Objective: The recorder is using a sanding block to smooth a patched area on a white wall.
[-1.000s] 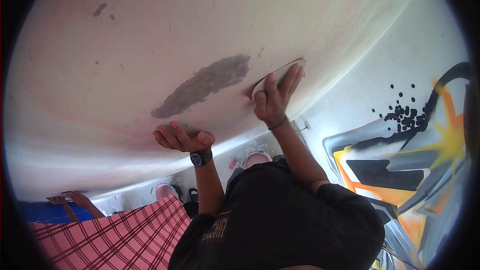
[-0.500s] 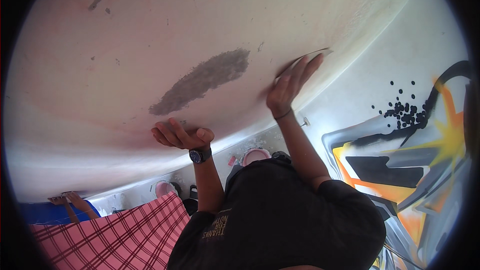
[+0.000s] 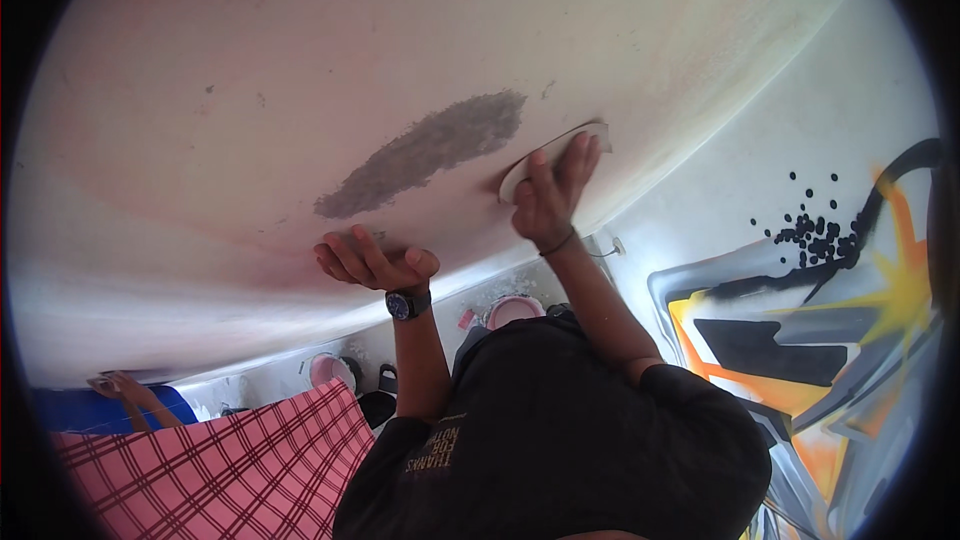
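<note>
A pale wall (image 3: 250,140) fills the upper part of the view and bears a long rough grey patch (image 3: 430,155). Just right of that patch, my right hand (image 3: 548,208) presses a whitish curved sheet of sandpaper (image 3: 513,183) to the surface, fingers lying along its back. The sheet's inner face is hidden. Below the patch's lower left end, my left hand (image 3: 372,262) is close to the wall or resting on it. Its fingers are stretched out and bent back, with nothing seen in them. A dark watch is on that wrist.
Pink buckets (image 3: 513,310) stand on the floor by the wall's foot. A pink checked cloth (image 3: 220,470) spreads at lower left. Beyond it, another person's hands (image 3: 122,387) work at the same wall. A painted side wall (image 3: 800,340) closes the right.
My right hand has moved down and left along the wall with the sandpaper, whose back now shows more. My left hand has shifted slightly up and right. The other person's hands moved a little left.
</note>
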### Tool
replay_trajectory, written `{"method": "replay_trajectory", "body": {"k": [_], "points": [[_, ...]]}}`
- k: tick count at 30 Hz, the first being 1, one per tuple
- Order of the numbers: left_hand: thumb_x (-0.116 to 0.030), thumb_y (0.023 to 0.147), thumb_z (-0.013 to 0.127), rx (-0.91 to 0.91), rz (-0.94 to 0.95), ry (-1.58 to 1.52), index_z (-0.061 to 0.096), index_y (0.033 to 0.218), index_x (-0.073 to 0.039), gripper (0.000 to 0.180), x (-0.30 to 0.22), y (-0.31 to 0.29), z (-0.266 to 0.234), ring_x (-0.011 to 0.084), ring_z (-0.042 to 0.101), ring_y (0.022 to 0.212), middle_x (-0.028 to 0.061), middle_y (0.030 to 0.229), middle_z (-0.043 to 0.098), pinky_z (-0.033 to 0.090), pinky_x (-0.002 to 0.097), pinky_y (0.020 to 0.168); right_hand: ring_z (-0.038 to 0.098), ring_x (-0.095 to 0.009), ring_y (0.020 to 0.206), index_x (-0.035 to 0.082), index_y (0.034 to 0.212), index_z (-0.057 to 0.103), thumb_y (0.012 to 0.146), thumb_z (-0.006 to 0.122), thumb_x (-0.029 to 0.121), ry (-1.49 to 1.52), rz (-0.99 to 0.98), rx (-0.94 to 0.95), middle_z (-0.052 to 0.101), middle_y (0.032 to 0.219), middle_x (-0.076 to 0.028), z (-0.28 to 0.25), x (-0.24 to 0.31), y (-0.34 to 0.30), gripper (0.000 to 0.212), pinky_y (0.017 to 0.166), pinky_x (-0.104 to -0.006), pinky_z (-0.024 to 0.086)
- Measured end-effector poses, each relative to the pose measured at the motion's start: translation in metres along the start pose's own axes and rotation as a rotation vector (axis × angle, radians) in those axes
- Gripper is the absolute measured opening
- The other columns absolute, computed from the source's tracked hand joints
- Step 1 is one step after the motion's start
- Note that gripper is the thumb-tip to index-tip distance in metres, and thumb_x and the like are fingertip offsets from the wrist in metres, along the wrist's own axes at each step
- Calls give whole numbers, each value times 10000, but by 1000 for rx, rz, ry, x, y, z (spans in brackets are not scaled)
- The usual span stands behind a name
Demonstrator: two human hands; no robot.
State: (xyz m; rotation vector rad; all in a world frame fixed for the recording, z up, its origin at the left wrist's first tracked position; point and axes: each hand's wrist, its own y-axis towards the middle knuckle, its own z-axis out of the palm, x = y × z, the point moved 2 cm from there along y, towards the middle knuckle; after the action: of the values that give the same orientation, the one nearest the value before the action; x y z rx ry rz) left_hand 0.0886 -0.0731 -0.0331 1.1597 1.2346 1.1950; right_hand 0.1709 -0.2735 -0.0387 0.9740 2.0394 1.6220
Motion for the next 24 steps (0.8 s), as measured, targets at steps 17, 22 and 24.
{"method": "replay_trajectory", "body": {"k": [17, 22, 24], "points": [[-453, 909, 357, -29, -35, -6, 571, 1286, -37, 600, -4, -9, 2, 407, 341, 1359, 203, 1429, 434, 230, 560, 1115, 71, -429, 1451, 19, 1494, 252, 1003, 318, 300, 31, 253, -166, 108, 1555, -273, 0, -15, 8, 569, 1155, -534, 69], [-456, 910, 359, -16, -32, -13, 574, 1282, -36, 601, -1, -8, 0, 408, 335, 1364, 196, 1434, 432, 223, 558, 1117, 89, -443, 1443, 0, 1480, 275, 1003, 327, 296, -46, -71, -20, 114, 1555, -270, 1, -18, -2, 564, 1151, -536, 72], [-457, 909, 361, -17, -31, -11, 572, 1283, -35, 603, 0, -9, -1, 406, 333, 1366, 196, 1435, 432, 219, 557, 1119, 92, -459, 1438, -1, 1476, 288, 994, 339, 277, 107, 267, -185, 129, 1553, -271, -3, -33, 7, 559, 1145, -553, 69]]}}
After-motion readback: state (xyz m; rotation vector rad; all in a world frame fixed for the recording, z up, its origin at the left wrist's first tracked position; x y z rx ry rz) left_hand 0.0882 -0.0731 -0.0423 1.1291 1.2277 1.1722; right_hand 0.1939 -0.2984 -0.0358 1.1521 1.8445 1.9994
